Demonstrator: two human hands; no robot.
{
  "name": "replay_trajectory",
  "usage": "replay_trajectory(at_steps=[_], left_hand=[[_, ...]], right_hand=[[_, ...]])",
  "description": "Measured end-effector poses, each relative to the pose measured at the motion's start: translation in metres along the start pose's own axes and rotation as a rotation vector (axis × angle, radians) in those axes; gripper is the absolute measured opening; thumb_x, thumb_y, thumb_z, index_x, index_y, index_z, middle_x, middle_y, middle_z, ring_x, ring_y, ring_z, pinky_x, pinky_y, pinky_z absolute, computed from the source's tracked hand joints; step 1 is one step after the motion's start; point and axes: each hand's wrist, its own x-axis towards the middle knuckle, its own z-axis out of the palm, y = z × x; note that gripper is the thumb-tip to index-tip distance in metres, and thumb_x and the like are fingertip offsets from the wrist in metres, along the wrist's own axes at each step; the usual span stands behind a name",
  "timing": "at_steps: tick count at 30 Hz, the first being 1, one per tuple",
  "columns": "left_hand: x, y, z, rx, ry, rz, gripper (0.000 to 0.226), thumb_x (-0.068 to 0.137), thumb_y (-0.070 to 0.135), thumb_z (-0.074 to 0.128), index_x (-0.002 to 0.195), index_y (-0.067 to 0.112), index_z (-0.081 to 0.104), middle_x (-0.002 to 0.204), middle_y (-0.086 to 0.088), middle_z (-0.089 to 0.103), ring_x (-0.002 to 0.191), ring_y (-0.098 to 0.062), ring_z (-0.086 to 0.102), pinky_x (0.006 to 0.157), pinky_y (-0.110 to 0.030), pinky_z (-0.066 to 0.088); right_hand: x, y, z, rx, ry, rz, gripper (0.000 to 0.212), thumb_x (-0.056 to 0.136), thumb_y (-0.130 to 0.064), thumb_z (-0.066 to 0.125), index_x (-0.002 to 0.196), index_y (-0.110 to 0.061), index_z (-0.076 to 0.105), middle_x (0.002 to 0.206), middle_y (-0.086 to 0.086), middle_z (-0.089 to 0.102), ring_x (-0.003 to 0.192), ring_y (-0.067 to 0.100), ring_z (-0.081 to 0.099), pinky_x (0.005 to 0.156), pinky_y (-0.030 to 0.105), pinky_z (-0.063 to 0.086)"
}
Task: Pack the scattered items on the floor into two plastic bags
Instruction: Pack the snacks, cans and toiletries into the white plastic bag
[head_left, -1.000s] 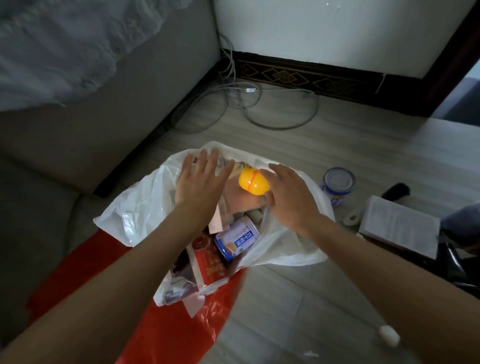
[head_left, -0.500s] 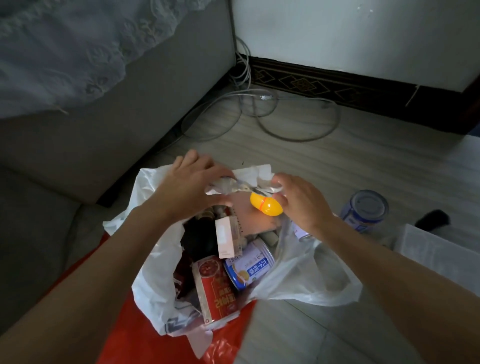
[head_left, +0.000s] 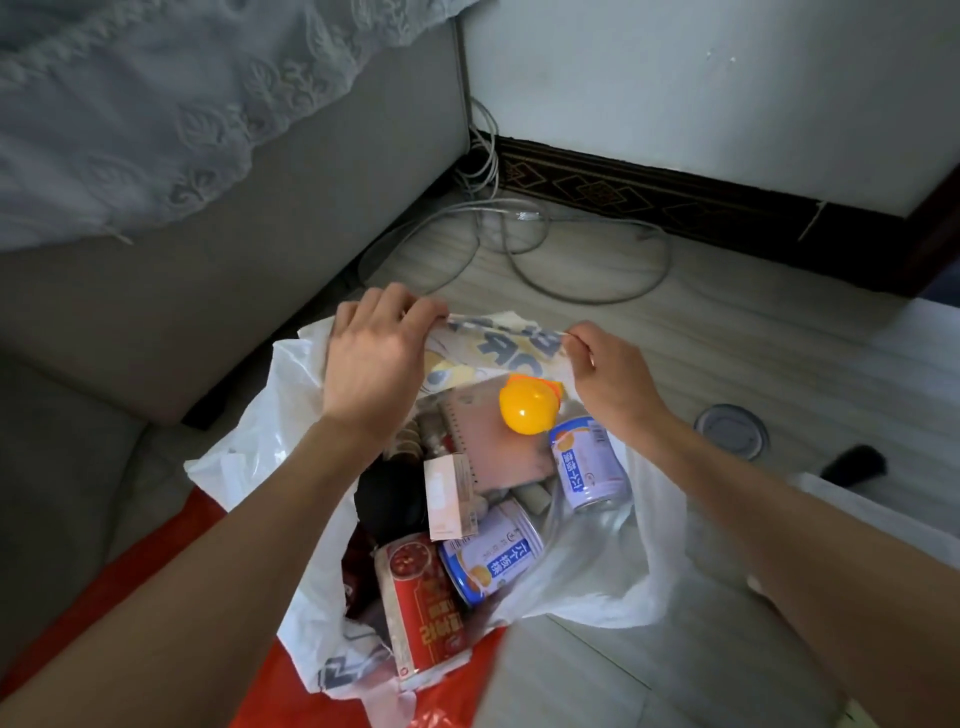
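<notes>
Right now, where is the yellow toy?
Head view: the yellow toy lies inside the white bag, right of centre, on the pink notebook, just above a blue can and below the right hand.

White plastic bag open on floor, holding cans, yellow ball, red packet

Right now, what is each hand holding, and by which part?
Both hands hold the far rim of the white plastic bag. The left hand grips its left end, the right hand pinches its right end, stretching the printed edge between them.
</notes>
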Motion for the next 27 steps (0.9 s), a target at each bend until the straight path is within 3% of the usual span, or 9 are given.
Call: replay_trajectory(at_steps=[5,10,15,20,23,27], left_hand=[[-0.002,0.008,-0.007,-0.011,-0.023,0.021,0.019,0.088,0.019,0.052,0.096,0.010,0.066,0.088,-0.011,0.062,0.081,-0.030,0.059,0.082,-0.038,0.035],[-0.020,0.040,-0.032,-0.073,-0.290,0.093,0.040,0.078,0.028,0.051,0.115,0.015,0.060,0.116,-0.013,0.060,0.102,-0.034,0.058,0.090,-0.043,0.044],[-0.066,0.103,-0.062,-0.302,-0.242,0.238,0.041,0.081,0.028,0.043,0.121,0.018,0.047,0.124,-0.014,0.056,0.115,-0.033,0.052,0.094,-0.044,0.044],[-0.140,0.196,-0.079,-0.559,-0.285,0.230,0.040,0.084,0.030,0.044,0.121,0.016,0.049,0.120,-0.015,0.056,0.112,-0.026,0.047,0.094,-0.034,0.038],[-0.182,0.247,-0.089,-0.646,-0.369,0.333,0.041,0.080,0.028,0.046,0.119,0.017,0.050,0.120,-0.011,0.056,0.110,-0.021,0.045,0.090,-0.027,0.035],[-0.221,0.290,-0.092,-0.703,-0.514,0.478,0.045,0.072,0.020,0.056,0.116,0.020,0.046,0.116,-0.011,0.059,0.101,-0.027,0.057,0.076,-0.035,0.053]], right_hand=[[-0.014,0.005,-0.022,-0.098,-0.060,-0.048,0.032,0.096,-0.021,0.040,0.109,-0.004,0.063,0.115,0.018,0.062,0.108,0.033,0.053,0.087,0.034,0.035],[-0.065,0.000,-0.068,-0.062,-0.049,-0.045,0.039,0.094,-0.019,0.047,0.131,-0.011,0.048,0.137,0.008,0.049,0.126,0.024,0.044,0.101,0.028,0.031],[-0.169,0.003,-0.122,-0.091,-0.050,-0.023,0.045,0.090,-0.019,0.053,0.133,-0.013,0.044,0.131,0.008,0.053,0.117,0.026,0.050,0.095,0.029,0.035],[-0.283,0.034,-0.173,-0.122,0.002,0.172,0.046,0.089,-0.017,0.057,0.132,-0.008,0.045,0.130,0.013,0.054,0.119,0.028,0.049,0.098,0.027,0.033],[-0.346,0.063,-0.188,-0.121,0.053,0.344,0.048,0.087,-0.015,0.058,0.133,-0.009,0.045,0.129,0.013,0.055,0.119,0.028,0.050,0.099,0.032,0.037],[-0.412,0.091,-0.200,-0.152,0.028,0.480,0.049,0.088,-0.014,0.056,0.135,-0.010,0.042,0.134,0.011,0.051,0.123,0.025,0.047,0.104,0.033,0.035]])
